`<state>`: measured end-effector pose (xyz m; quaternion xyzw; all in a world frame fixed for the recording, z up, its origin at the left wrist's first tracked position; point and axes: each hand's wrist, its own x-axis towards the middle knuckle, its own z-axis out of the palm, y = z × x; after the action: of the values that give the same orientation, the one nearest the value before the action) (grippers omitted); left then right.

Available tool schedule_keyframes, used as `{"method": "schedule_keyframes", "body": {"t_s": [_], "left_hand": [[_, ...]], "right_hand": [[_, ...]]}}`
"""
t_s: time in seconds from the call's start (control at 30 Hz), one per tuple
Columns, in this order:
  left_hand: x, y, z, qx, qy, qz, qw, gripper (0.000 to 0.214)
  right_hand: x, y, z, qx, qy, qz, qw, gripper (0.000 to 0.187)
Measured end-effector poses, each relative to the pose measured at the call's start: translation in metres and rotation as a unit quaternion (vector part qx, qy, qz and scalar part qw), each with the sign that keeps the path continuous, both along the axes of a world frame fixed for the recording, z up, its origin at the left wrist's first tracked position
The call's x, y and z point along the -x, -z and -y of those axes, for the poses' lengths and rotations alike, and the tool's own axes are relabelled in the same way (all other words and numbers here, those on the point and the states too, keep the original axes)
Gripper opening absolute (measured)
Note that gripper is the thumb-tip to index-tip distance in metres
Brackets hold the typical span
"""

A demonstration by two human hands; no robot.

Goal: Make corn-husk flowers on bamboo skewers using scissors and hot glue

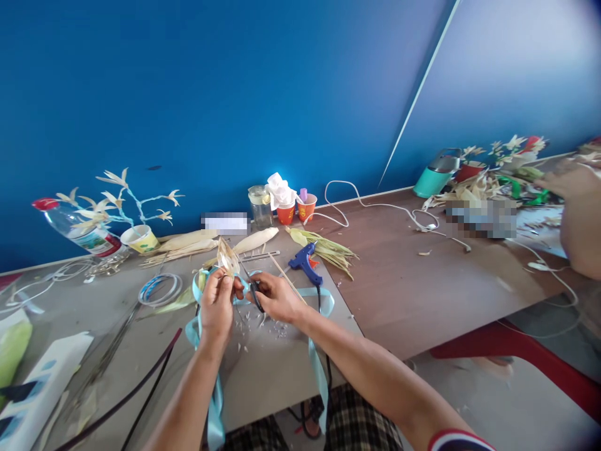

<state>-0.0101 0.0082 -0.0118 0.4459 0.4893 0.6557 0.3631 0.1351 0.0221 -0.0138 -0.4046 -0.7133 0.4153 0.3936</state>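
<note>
My left hand (218, 307) is closed around a piece of dried corn husk (227, 255), which sticks up above the fingers. Dark-handled scissors (256, 295) are in my right hand (280, 300), their blades pointing up beside the husk. Whether the blades touch it, I cannot tell. Light blue ribbon (323, 299) loops around both hands and hangs over the table's front edge. Small pale scraps (263, 322) lie beneath my hands. A blue glue gun (306, 263) rests just beyond my right hand, near a thin stick (286, 277).
At the left are a potted husk-flower branch (138, 238), a plastic bottle (89, 235), a tape roll (160, 290) and a power strip (47, 382). Husks (328, 247), a jar (260, 207) and paper cups (307, 207) stand farther back. Another person's arm (580, 213) shows at right.
</note>
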Motion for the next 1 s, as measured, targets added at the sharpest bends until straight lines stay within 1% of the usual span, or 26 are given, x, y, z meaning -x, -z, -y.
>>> {"method": "schedule_keyframes", "body": {"t_s": [0.1, 0.2, 0.3, 0.37, 0.47, 0.63, 0.7, 0.87, 0.93, 1.0], "left_hand": [[-0.003, -0.002, 0.001, 0.016, 0.012, 0.028, 0.999, 0.022], [-0.006, -0.006, 0.003, 0.024, 0.019, 0.044, 0.999, 0.023], [-0.009, -0.01, 0.006, 0.027, 0.039, 0.075, 0.996, 0.023], [-0.01, -0.013, 0.007, 0.027, 0.057, 0.094, 0.994, 0.024], [-0.011, -0.016, 0.009, 0.03, 0.078, 0.114, 0.99, 0.028], [-0.012, -0.02, 0.009, 0.044, 0.086, 0.126, 0.987, 0.029], [-0.013, -0.02, 0.01, 0.051, 0.09, 0.129, 0.986, 0.03], [-0.015, -0.02, 0.01, 0.066, 0.095, 0.138, 0.984, 0.037], [-0.014, -0.019, 0.01, 0.067, 0.099, 0.144, 0.982, 0.038], [-0.013, -0.018, 0.009, 0.067, 0.104, 0.152, 0.981, 0.038]], "right_hand": [[-0.007, -0.006, -0.006, -0.012, 0.067, 0.066, 0.996, 0.033], [-0.016, -0.011, -0.015, -0.02, 0.138, 0.148, 0.979, 0.039], [-0.025, -0.014, -0.023, -0.034, 0.173, 0.215, 0.96, 0.035], [-0.028, -0.015, -0.025, -0.043, 0.177, 0.241, 0.953, 0.032], [-0.028, -0.015, -0.026, -0.044, 0.17, 0.258, 0.95, 0.03], [-0.028, -0.014, -0.026, -0.032, 0.168, 0.27, 0.948, 0.031], [-0.029, -0.014, -0.028, -0.031, 0.166, 0.252, 0.953, 0.033], [-0.03, -0.011, -0.031, -0.005, 0.145, 0.135, 0.98, 0.035], [-0.029, -0.011, -0.031, -0.009, 0.147, 0.139, 0.979, 0.035], [-0.03, -0.012, -0.03, -0.022, 0.159, 0.183, 0.97, 0.034]]}}
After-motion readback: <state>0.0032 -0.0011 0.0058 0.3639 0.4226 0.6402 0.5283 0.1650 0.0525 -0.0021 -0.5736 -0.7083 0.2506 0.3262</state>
